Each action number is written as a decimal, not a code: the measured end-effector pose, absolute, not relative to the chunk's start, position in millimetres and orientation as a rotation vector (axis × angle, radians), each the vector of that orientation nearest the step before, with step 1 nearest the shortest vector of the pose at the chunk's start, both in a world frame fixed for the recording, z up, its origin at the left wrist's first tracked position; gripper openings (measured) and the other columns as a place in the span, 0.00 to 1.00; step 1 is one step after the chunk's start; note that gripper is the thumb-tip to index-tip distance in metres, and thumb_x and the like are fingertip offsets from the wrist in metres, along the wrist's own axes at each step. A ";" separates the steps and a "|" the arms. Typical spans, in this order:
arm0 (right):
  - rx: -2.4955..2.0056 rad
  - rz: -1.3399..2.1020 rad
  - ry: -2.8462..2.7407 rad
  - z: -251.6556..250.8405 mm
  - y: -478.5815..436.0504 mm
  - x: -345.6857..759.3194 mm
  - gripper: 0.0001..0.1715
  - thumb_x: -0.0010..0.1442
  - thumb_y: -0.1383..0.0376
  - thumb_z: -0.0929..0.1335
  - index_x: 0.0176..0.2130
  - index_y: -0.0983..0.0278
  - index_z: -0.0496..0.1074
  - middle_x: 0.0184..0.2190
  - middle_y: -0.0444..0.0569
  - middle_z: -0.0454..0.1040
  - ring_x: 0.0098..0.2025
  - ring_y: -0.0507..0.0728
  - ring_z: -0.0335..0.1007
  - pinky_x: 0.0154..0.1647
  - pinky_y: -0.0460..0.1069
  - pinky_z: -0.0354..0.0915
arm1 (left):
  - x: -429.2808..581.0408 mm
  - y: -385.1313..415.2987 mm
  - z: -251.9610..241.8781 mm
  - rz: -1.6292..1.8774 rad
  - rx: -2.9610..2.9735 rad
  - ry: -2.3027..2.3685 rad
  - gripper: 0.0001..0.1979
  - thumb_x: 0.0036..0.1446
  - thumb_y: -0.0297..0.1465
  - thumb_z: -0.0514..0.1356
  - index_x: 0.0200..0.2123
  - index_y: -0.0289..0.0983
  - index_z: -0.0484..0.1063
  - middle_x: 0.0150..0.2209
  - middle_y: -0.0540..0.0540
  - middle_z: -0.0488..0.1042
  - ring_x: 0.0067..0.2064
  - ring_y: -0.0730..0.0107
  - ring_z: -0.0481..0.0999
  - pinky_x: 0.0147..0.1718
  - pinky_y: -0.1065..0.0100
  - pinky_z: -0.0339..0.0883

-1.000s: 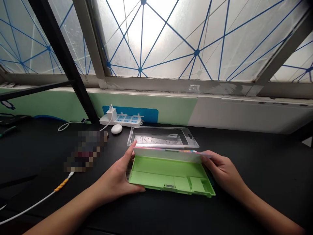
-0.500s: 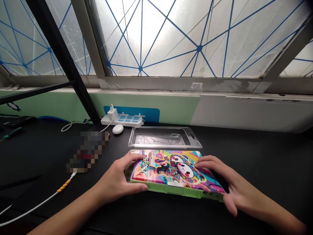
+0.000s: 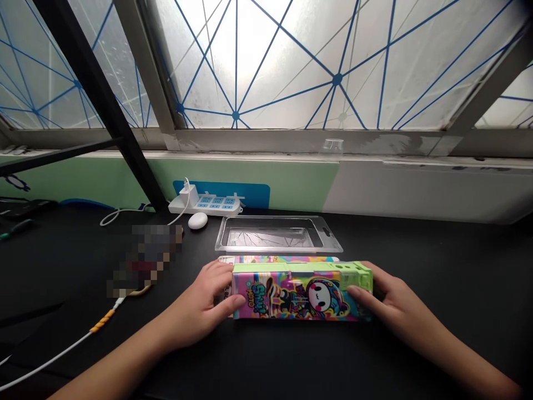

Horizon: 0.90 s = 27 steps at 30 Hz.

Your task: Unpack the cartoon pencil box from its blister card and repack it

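A pencil box (image 3: 297, 294) with a bright cartoon print stands tilted up on its long side, its printed face towards me. Its light green side (image 3: 266, 268) is uppermost, with small round marks near the right end. My left hand (image 3: 208, 294) grips the left end, thumb on the front. Around the right end closes my right hand (image 3: 387, 300), its thumb on the front face and its other fingers mostly hidden behind. A colourful printed sheet or card (image 3: 275, 259) shows just behind the box, largely covered by it.
A clear plastic tray (image 3: 328, 243) lies behind the box. Further back are a white power strip (image 3: 208, 206) and a round white object (image 3: 197, 221). On the left are a blurred-out item (image 3: 145, 264), a white cable (image 3: 50, 364) and a black frame post (image 3: 95, 100).
The pencil box has turned from lying flat to standing on its long side, green side up. My right hand has shifted from its top onto its right end.
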State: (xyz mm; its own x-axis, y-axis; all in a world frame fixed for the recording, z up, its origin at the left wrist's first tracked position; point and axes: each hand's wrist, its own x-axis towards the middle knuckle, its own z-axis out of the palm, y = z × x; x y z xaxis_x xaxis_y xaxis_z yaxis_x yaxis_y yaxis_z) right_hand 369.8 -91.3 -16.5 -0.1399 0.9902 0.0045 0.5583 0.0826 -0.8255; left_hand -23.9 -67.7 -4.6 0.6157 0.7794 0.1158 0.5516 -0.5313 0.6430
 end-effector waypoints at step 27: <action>-1.361 -0.308 -2.201 -9.2 -92.0 343.6 0.17 0.68 0.54 0.66 0.48 0.62 0.77 0.45 0.56 0.76 0.44 0.65 0.75 0.47 0.61 0.69 | -32.2 -68.0 -24.3 0.657 2.161 1.207 0.48 0.52 0.48 0.73 0.71 0.46 0.57 0.66 0.38 0.67 0.66 0.45 0.66 0.66 0.47 0.61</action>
State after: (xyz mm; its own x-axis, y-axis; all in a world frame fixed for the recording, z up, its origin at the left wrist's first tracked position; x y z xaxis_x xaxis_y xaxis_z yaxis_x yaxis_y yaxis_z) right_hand 343.6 -92.0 -9.2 -0.3530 0.7598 0.5459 0.8806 0.4670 -0.0807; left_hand -32.2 -68.0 -24.3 0.4711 0.8711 0.1387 0.5895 -0.4279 0.6851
